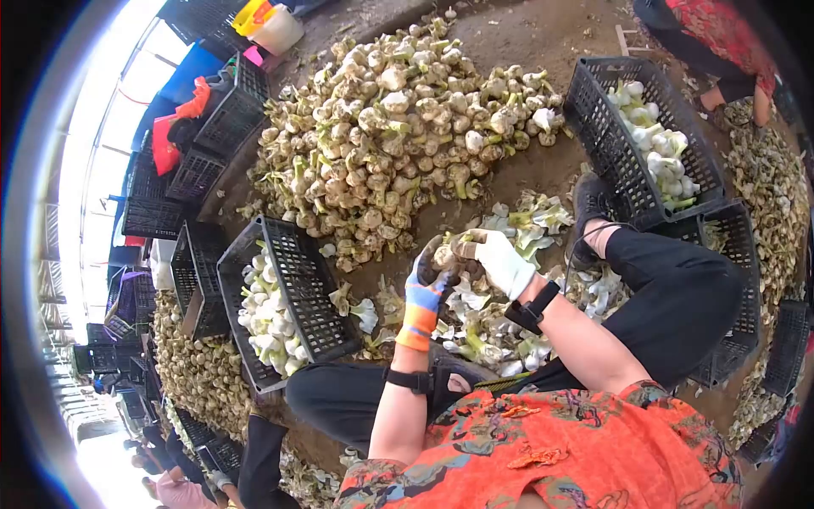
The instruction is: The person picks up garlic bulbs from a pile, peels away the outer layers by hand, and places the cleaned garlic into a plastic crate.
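A garlic bulb [443, 254] with dirty outer skin is held between my two hands, above the floor in front of me. My left hand [424, 293], in an orange and blue glove with dark fingers, is closed around it from the left. From the right, my right hand [496, 261], in a white glove with soiled fingertips, pinches the same bulb. Loose peeled garlic skins [487, 327] lie below my hands, between my legs. Beyond them rises a large heap of unpeeled garlic bulbs [373, 127].
A black crate [318, 293] with clean white garlic stands at my left knee. Another crate [602, 140] of white garlic is at the right, by my shoe. Stacked crates [242, 106] line the left. Other people sit nearby, one at upper right [721, 38]. More garlic heaps lie on both sides.
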